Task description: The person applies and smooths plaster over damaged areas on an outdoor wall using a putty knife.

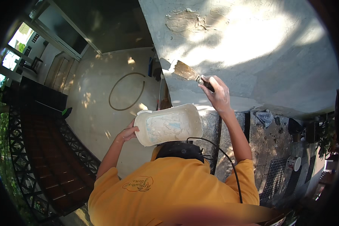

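Putty knife [186, 71] was held in the right hand [218, 94], whose fingers were closed around its dark handle, and its wide blade pointed toward the left edge of the grey wall [248, 81]. White paste sat on the front of the blade; whether this front touched the wall, it was not possible to tell. The left hand [128, 133] was closed on the left end of the tub [195, 120], with the thumb at the outer side, and carried it beside the lower left corner of the wall.

As a judgement, the paste on the blade could fall to the floor [88, 116], because the blade was near the wall's edge and a small slip would take it past this edge. The tub also could tip, since only one end of it was gripped. The black cable [236, 177] over the orange shirt [177, 184] could perhaps catch the right arm.

Inside the tub, white paste [165, 127] covered the bottom unevenly, with bluish parts in it. A white bucket [293, 163] lay to the right, near a dark grate [274, 177]; its content could not be told. Toward the wall's upper left corner there was a rough patch [184, 20]. A grey plastic bag [264, 118] lay near the wall's lower edge, and a hose [109, 96] made a loop on the floor.
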